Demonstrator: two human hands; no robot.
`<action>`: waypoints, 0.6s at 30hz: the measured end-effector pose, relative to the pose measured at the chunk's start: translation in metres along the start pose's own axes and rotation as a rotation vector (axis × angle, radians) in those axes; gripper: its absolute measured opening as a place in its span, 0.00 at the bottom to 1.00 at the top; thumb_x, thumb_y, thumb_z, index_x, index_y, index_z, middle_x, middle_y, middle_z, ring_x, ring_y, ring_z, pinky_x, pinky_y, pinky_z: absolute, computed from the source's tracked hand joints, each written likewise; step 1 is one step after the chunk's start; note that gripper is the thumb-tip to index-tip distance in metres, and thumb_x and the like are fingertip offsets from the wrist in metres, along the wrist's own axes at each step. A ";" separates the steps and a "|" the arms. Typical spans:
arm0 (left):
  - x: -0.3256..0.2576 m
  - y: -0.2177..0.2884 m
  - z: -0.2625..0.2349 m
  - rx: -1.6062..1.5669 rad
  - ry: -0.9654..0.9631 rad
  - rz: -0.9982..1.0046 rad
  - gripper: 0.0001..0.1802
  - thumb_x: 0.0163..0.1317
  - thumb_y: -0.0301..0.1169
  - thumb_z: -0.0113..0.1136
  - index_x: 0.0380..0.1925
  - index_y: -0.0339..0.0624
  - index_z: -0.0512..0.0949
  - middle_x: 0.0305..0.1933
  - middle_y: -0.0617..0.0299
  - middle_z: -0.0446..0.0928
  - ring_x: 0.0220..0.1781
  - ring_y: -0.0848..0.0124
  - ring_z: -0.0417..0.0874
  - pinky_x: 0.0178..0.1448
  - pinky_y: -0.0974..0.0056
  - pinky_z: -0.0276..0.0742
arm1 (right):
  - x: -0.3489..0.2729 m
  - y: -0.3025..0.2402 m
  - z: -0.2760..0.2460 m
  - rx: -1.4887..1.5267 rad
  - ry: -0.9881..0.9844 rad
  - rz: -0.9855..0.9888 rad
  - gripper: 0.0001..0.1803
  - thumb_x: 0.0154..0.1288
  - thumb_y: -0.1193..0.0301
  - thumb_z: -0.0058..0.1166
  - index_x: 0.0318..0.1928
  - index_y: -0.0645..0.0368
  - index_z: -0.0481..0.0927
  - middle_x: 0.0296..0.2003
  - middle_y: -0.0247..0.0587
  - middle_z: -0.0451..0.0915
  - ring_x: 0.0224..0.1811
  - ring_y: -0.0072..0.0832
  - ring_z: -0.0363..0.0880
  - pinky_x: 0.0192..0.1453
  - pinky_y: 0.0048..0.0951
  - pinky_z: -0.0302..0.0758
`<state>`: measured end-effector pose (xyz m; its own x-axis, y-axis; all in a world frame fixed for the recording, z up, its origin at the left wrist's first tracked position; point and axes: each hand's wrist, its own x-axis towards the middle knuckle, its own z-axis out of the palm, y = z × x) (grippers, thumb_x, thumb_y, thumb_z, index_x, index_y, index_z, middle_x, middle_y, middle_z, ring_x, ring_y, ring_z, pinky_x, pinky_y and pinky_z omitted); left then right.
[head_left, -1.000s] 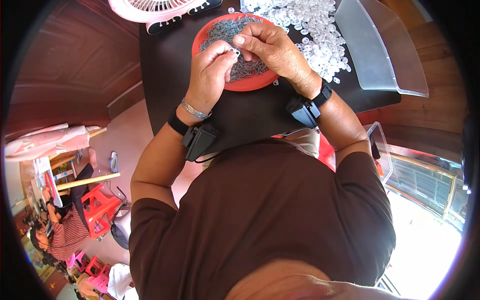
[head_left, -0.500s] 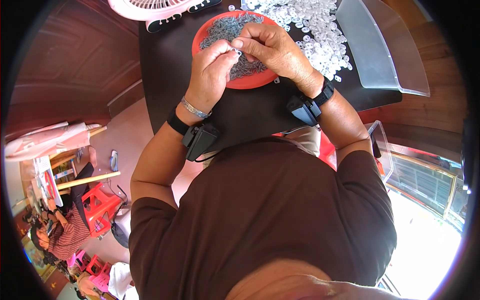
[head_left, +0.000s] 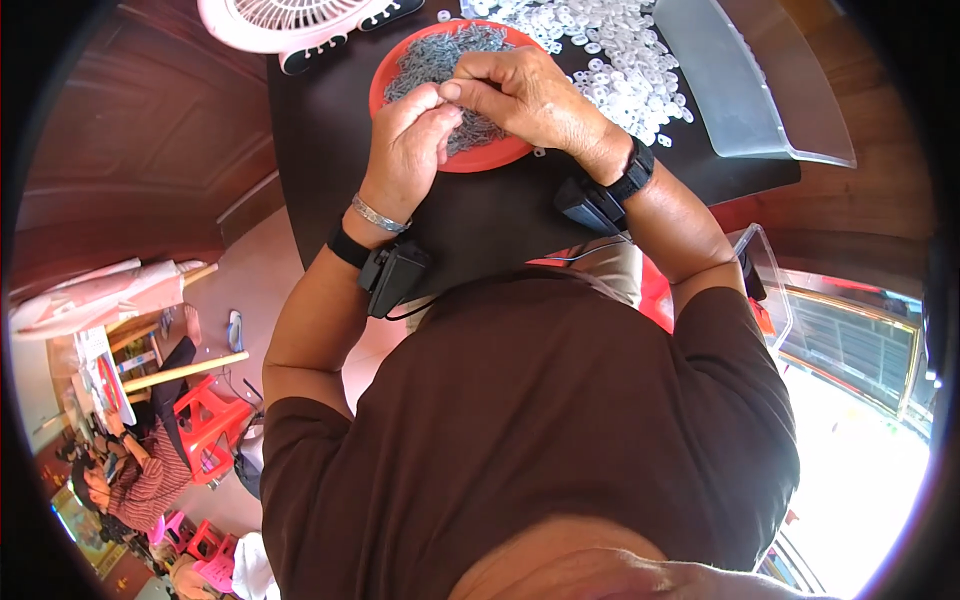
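Note:
My left hand [head_left: 404, 152] is closed in a pinch over the near part of a round red tray [head_left: 492, 157]. Half a second ago a small white plastic piece with holes showed at its fingertips; now the fingers mostly cover it. Thumb and forefinger of my right hand [head_left: 532, 102] pinch together right against the left fingertips. What they grip is too small to make out. Beneath both hands, the tray holds a heap of small grey screws [head_left: 425, 65]. Many loose white plastic pieces [head_left: 635, 75] lie on the dark table [head_left: 480, 220], beyond and right of my right hand.
A clear plastic bin [head_left: 725, 95] lies at the table's right side. At the far left stands a pink fan [head_left: 285, 35]. Red stools [head_left: 210, 425] and another person [head_left: 140, 485] are on the left, away from the table.
The white piece at my left fingertips has gone mostly out of sight behind the fingers. Both hands stay pinched together; the tray and table have shifted slightly left in view.

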<state>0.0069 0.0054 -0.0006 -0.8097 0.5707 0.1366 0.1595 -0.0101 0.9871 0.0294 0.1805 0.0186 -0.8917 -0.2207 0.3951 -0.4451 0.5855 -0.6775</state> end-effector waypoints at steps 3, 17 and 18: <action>0.002 0.001 0.001 -0.048 0.059 -0.029 0.09 0.62 0.28 0.49 0.25 0.35 0.73 0.17 0.68 0.67 0.18 0.81 0.66 0.24 0.74 0.62 | -0.001 0.002 -0.008 -0.069 0.019 0.022 0.21 0.64 0.50 0.50 0.33 0.55 0.82 0.22 0.46 0.77 0.25 0.42 0.77 0.30 0.36 0.72; 0.004 0.003 -0.007 -0.074 -0.018 -0.008 0.12 0.65 0.32 0.45 0.22 0.41 0.69 0.19 0.69 0.67 0.19 0.82 0.68 0.22 0.77 0.57 | -0.023 0.062 -0.071 -0.607 -0.132 0.202 0.10 0.53 0.67 0.52 0.35 0.53 0.82 0.32 0.39 0.82 0.37 0.37 0.79 0.42 0.36 0.75; 0.005 0.002 -0.006 -0.075 -0.017 -0.007 0.12 0.65 0.32 0.45 0.22 0.41 0.69 0.19 0.69 0.67 0.19 0.82 0.68 0.22 0.77 0.57 | -0.025 0.066 -0.069 -0.609 -0.171 0.158 0.10 0.53 0.66 0.51 0.35 0.51 0.82 0.33 0.38 0.82 0.39 0.39 0.79 0.43 0.37 0.75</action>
<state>-0.0002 0.0027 0.0028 -0.8009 0.5847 0.1290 0.1105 -0.0675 0.9916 0.0278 0.2781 0.0066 -0.9655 -0.1873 0.1808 -0.2262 0.9473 -0.2267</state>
